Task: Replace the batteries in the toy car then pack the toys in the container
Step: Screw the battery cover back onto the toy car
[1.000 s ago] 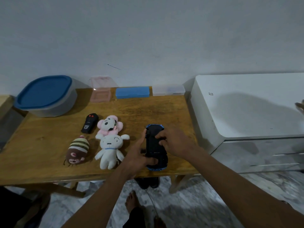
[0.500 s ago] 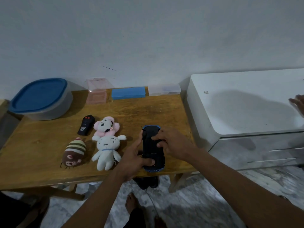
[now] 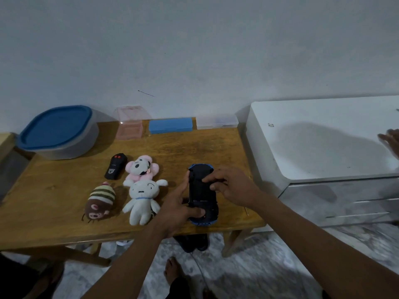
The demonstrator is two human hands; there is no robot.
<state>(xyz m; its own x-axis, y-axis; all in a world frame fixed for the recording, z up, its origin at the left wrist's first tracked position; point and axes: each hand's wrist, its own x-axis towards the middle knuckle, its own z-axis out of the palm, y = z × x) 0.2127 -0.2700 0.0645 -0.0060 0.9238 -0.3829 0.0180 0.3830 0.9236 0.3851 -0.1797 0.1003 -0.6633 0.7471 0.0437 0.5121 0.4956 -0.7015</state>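
Observation:
A blue toy car [image 3: 201,195] lies upside down near the front right of the wooden table [image 3: 54,190], its black underside up. My left hand [image 3: 177,210] grips its left side, thumb pressed on the near end. My right hand [image 3: 228,184] rests on the underside with fingertips at the middle. To the left lie a white plush [image 3: 142,199], a pink plush [image 3: 141,169], a striped brown plush [image 3: 100,200] and a black remote [image 3: 116,166]. A grey container with a blue lid [image 3: 58,131] stands at the back left, lid on.
Along the wall stand a pink clear box [image 3: 129,124], a blue case [image 3: 170,125] and a clear case [image 3: 217,121]. A white cabinet [image 3: 319,147] adjoins the table's right edge. Another person's hand [image 3: 390,141] shows at the far right. My bare foot [image 3: 172,270] is below the table.
Both hands stay on the car in about the same hold. The other person's hand at the far right has come further into view.

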